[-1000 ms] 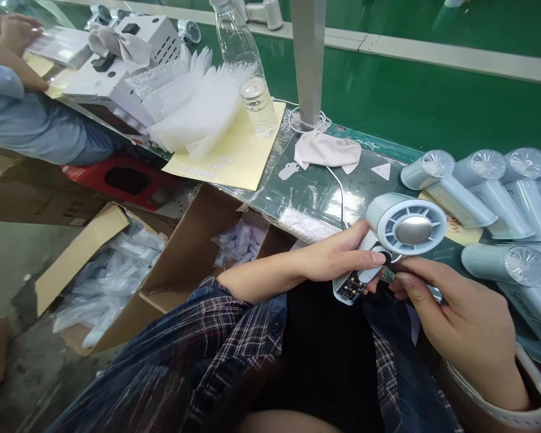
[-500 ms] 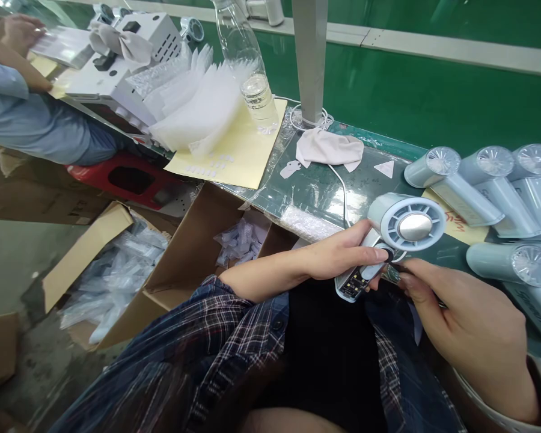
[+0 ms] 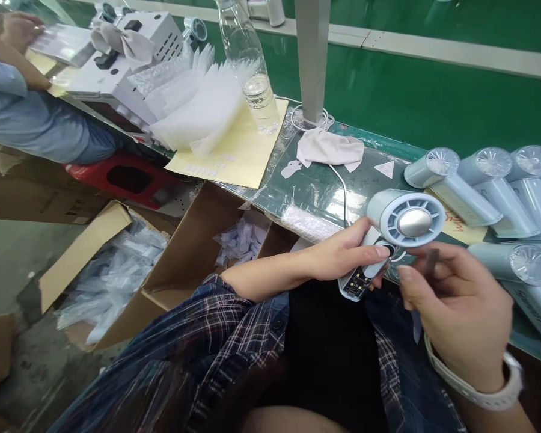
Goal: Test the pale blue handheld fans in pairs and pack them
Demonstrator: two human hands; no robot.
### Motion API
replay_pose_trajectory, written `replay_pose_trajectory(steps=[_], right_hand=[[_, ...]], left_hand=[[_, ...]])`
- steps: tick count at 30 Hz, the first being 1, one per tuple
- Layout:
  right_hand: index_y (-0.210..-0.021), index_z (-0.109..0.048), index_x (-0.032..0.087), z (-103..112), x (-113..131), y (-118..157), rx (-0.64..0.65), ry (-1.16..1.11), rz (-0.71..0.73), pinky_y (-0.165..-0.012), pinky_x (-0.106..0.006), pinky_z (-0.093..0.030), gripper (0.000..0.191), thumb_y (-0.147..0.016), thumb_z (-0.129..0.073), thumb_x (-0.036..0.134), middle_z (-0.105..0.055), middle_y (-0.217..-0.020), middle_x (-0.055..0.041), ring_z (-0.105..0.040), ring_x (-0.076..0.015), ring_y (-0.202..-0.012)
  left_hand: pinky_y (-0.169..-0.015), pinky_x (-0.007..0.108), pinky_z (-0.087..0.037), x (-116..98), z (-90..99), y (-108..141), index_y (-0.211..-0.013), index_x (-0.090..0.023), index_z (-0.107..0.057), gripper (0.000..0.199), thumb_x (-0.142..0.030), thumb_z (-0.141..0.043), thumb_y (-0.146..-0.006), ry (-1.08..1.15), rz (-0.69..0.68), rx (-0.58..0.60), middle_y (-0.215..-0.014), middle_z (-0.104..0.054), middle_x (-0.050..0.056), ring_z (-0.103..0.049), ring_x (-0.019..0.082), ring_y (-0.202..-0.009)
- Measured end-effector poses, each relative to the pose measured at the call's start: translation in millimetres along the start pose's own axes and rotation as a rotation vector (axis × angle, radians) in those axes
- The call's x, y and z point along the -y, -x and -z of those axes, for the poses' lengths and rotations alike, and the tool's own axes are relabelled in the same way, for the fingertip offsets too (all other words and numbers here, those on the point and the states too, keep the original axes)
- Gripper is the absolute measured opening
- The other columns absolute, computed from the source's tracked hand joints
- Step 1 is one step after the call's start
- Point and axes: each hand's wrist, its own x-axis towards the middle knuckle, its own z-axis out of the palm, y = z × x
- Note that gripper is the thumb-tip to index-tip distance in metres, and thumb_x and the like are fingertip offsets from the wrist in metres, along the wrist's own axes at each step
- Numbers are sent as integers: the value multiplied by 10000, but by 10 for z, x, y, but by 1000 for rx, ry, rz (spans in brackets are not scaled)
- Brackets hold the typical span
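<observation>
handheld fan (image 3: 413, 222) was gripped in the left fingers (image 3: 358, 254) near the tabletop (image 3: 306, 191), circuit board (image 3: 359, 281) exposed; we noted the right fingers (image 3: 413, 287) had drawn back, pinching a blurred dark strip (image 3: 431, 263).

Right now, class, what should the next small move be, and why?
Probably steady the fan with the left hand and ease the right hand, with its small dark piece, slightly away: the circuit board is uncovered, and that hand is close by.
</observation>
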Motion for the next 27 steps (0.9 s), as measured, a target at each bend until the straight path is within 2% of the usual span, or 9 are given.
replay_pose_trajectory(steps=[2, 5, 9, 11, 13, 17, 19, 22, 27], right_hand=[[-944, -717, 261, -86, 9, 5, 0, 2, 8, -435, -252, -486, 183, -882, -840, 382, -704, -621, 37, -587, -137, -431], [-912, -726, 249, -162, -21, 28, -35, 99, 62, -482, -249, -508, 163, -914, -812, 387, -717, -634, 29, -626, -139, -471], [-876, -718, 241, -198, -46, 38, -107, 259, 135, -563, -280, -538, 166, -923, -782, 386, -754, -680, 1, -709, -179, -565], [-838, -702, 243, -189, -28, 22, -110, 293, 150, -550, -283, -515, 152, -913, -772, 356, -733, -648, 5, -687, -175, -543], [-798, -672, 244, -157, -10, 2, -25, 188, 110, -501, -273, -469, 159, -909, -761, 317, -673, -584, 24, -616, -152, -481], [-793, -635, 231, -55, -40, -16, 324, -383, -90, -420, -247, -366, 237, -983, -718, 344, -485, -466, 76, -414, -103, -374], [-827, -672, 216, -17, -82, -10, 351, -523, -140, -410, -238, -327, 231, -1014, -697, 349, -445, -456, 80, -378, -93, -368], [-956, -759, 205, 20, -137, -7, 278, -457, -119, -432, -249, -342, 179, -1016, -709, 367, -459, -501, 66, -416, -107, -413], [-1109, -784, 214, 149, -211, -46, 298, -106, -21, -439, -258, -358, 417, -984, -689, 599, -526, -600, 31, -457, -128, -478]], left_hand=[[-661, 308, -539, -24, -14, 19, -1188, -217, -419, 581, -616, -750, -927, -72, -21, -57, -840, -650, -25, -653, 147, -672], [-723, 330, -534, -63, -16, 42, -1216, -208, -431, 589, -618, -738, -924, -223, -58, -132, -908, -658, -4, -654, 167, -749], [-849, 372, -523, -97, -3, 46, -1216, -194, -484, 609, -613, -765, -876, -415, -70, -228, -1077, -666, 54, -659, 242, -985], [-852, 368, -520, -97, -6, 39, -1193, -198, -495, 600, -602, -787, -858, -428, -61, -246, -1088, -664, 54, -649, 245, -1004], [-809, 344, -522, -80, -15, 25, -1163, -204, -497, 586, -578, -816, -844, -358, -55, -227, -1022, -663, 31, -652, 214, -932], [-628, 296, -522, -24, -11, -18, -1133, -225, -448, 598, -629, -789, -855, 65, 1, -66, -858, -632, -30, -660, 150, -661], [-560, 277, -517, -6, 7, -36, -1119, -230, -438, 614, -627, -808, -830, 233, 29, 10, -866, -636, -33, -673, 145, -600], [-538, 257, -531, 5, 21, -53, -1115, -227, -456, 613, -523, -878, -783, 297, 23, 46, -889, -641, -31, -695, 143, -610], [-467, 245, -525, 19, 3, -63, -1116, -225, -445, 569, -532, -825, -825, 241, -46, -44, -809, -632, -53, -650, 129, -527]])
